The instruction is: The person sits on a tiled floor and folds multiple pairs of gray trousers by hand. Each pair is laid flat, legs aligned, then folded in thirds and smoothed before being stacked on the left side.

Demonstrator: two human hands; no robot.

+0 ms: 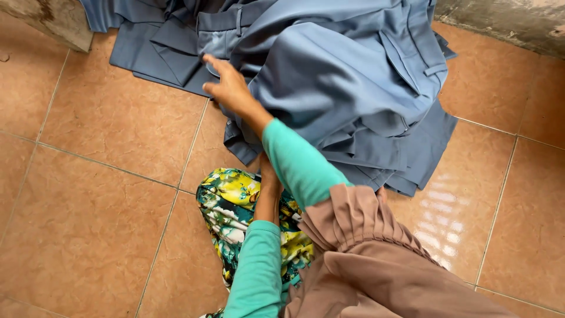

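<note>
On the tiled floor (100,176), a loose pile of blue-grey trousers (353,88) is heaped toward the far edge, near the wall (506,20), with some pairs spilling toward the far left corner. The right hand (226,85) reaches across to the left side of the pile, its fingers spread open and lying flat on the cloth near a waistband, pressing rather than pinching. The left hand is hidden: its forearm in a teal sleeve (259,271) runs up under the right arm, and I cannot tell whether its fingers are open or closed. The arms cross, which likely limits reach and leverage. Since the pile is slumped and the folds overlap, a pull on one pair could drag its neighbours along and undo whatever stacking exists. An open palm on smooth fabric may simply slide. The glossy floor could let the whole heap shift sideways.
</note>
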